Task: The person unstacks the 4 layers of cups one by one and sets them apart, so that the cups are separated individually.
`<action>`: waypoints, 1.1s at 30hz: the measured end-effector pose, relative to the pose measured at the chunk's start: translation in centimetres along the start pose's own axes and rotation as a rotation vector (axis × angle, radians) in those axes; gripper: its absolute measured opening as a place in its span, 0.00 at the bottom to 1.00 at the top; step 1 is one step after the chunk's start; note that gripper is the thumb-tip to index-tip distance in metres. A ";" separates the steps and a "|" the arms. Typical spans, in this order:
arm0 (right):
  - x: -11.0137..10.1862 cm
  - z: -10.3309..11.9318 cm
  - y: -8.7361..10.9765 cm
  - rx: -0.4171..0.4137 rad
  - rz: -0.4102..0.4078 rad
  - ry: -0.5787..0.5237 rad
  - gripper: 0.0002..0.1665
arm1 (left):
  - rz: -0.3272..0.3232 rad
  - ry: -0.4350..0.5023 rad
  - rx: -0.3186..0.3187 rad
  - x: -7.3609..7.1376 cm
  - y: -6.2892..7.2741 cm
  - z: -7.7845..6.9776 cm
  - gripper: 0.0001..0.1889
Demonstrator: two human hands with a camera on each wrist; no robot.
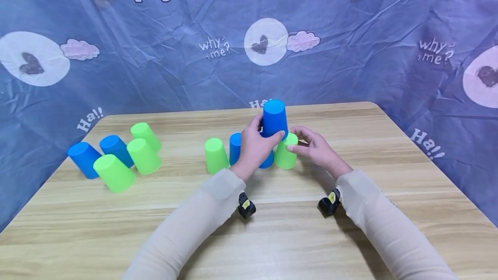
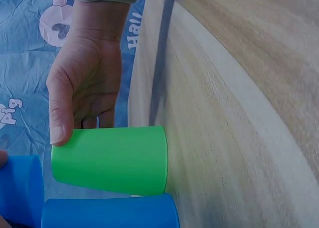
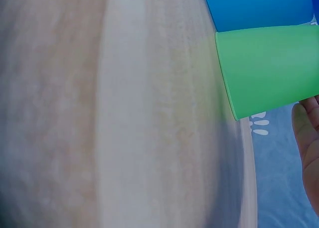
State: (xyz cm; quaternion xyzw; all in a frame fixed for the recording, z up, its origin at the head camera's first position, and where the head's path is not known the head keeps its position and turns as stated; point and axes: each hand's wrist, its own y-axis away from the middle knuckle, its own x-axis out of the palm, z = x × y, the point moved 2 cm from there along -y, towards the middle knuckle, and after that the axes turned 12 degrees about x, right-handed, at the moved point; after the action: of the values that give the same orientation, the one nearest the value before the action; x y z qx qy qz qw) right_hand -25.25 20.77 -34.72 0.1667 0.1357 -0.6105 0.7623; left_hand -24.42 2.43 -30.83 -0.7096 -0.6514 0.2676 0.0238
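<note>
My left hand (image 1: pixel 254 144) holds a blue cup (image 1: pixel 275 118), mouth down, just above the right end of a row of upside-down cups. At that end, my right hand (image 1: pixel 317 148) pinches a green cup (image 1: pixel 287 154) near its top, thumb in front. The left wrist view shows this thumb on the green cup (image 2: pixel 109 161), with the held blue cup (image 2: pixel 20 188) a small gap above its base. A blue cup (image 1: pixel 267 161) stands beside the green one, partly hidden by my left hand. Further left in the row are another blue cup (image 1: pixel 234 148) and a green cup (image 1: pixel 215 155).
Several upside-down cups stand in a cluster at the left of the wooden table (image 1: pixel 272 237), among them a blue cup (image 1: pixel 84 159) and a green cup (image 1: pixel 114 173). A printed blue cloth (image 1: pixel 175 81) hangs behind the table and along its sides.
</note>
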 end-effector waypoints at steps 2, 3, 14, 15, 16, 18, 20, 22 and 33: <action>0.0 -0.1 0.0 0.000 0.001 -0.007 0.28 | -0.021 0.019 0.007 -0.1 0.1 -0.1 0.36; 0.0 -0.1 0.0 0.000 0.001 -0.013 0.28 | -0.030 0.025 0.014 -0.2 0.1 -0.1 0.36; -0.1 0.0 0.1 -0.012 -0.007 -0.013 0.26 | -0.115 0.015 0.144 -1.9 0.5 -0.2 0.32; 0.0 0.0 0.1 -0.015 -0.007 -0.013 0.26 | -0.125 0.015 0.154 -2.1 0.5 -0.2 0.31; 0.0 0.0 0.1 -0.021 -0.008 -0.015 0.26 | -0.137 0.012 0.168 -2.3 0.6 -0.2 0.31; 0.1 0.0 0.0 -0.026 -0.009 -0.019 0.26 | -0.158 0.008 0.189 -2.8 0.7 -0.1 0.30; 0.2 -0.1 0.0 -0.026 -0.010 -0.024 0.26 | -0.173 0.011 0.212 -3.2 0.9 0.0 0.29; 0.2 -0.1 0.0 -0.028 -0.009 -0.029 0.26 | -0.186 0.017 0.245 -3.7 1.0 0.0 0.28; 0.1 -0.2 -0.1 -0.036 -0.006 -0.012 0.25 | -0.264 -0.004 0.317 -6.8 2.0 0.5 0.27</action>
State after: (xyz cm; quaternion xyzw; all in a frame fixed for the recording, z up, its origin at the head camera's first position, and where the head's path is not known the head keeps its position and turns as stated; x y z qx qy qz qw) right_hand -25.27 20.73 -34.96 0.1490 0.1423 -0.6112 0.7642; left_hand -22.91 -4.37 -29.69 -0.6050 -0.6883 0.3629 0.1685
